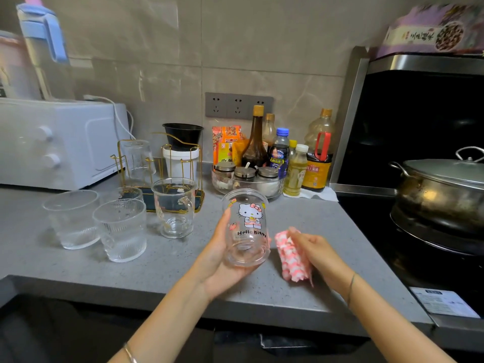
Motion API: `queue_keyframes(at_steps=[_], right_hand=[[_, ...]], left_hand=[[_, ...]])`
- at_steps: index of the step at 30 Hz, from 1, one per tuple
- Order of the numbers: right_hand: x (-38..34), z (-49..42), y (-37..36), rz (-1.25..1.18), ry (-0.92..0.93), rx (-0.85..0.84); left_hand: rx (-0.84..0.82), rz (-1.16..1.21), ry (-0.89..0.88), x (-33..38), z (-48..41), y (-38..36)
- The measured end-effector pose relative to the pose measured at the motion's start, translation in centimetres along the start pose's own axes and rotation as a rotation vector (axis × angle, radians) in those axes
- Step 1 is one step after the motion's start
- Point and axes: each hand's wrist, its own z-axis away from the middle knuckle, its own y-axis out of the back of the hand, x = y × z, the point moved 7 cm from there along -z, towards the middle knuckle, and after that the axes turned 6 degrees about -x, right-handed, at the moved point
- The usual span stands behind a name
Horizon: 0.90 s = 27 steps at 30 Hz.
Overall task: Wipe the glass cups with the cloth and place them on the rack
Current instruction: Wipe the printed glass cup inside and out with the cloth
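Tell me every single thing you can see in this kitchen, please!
Hello Kitty glass: 1, clear with pink print, in the left hand
cloth: 1, pink and white, in the right hand
glass cups: 4, clear, upright on the counter, left
rack: 1, gold wire, behind the cups
upturned glass: 1, clear, on the rack
oven: 1, white, back left
bottles: about 6, brown, yellow, blue-capped, by the wall
seasoning jars: 3, metal-lidded, in a glass bowl
pot: 1, metal, lidded, on the stove, right
sockets: 3, grey, on the wall
left hand: 1, holds the Hello Kitty glass
right hand: 1, grips the cloth
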Motion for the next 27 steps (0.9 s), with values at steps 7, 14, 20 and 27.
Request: queue_keyframes(at_steps=[7, 14, 20, 27], right_hand=[[-1.0, 0.2, 0.4, 0.341, 0.170, 0.108], [-4.0, 5.2, -3.7, -0.151, 0.009, -0.089], [-6.2, 7.4, -8.3, -0.338, -0.083, -0.423], [-10.4, 5.7, -12.5, -0.625, -0.131, -0.522]], left_hand=[[0.057, -0.001, -0.037, -0.5, -0.4, 0.8], [0.087, -0.305, -0.252, 1.5, -0.4, -0.9], [0.206, -0.517, -0.481, 4.5, 0.6, -1.6], [0.140, -0.627, -0.605, 10.7, 1.6, -2.0]])
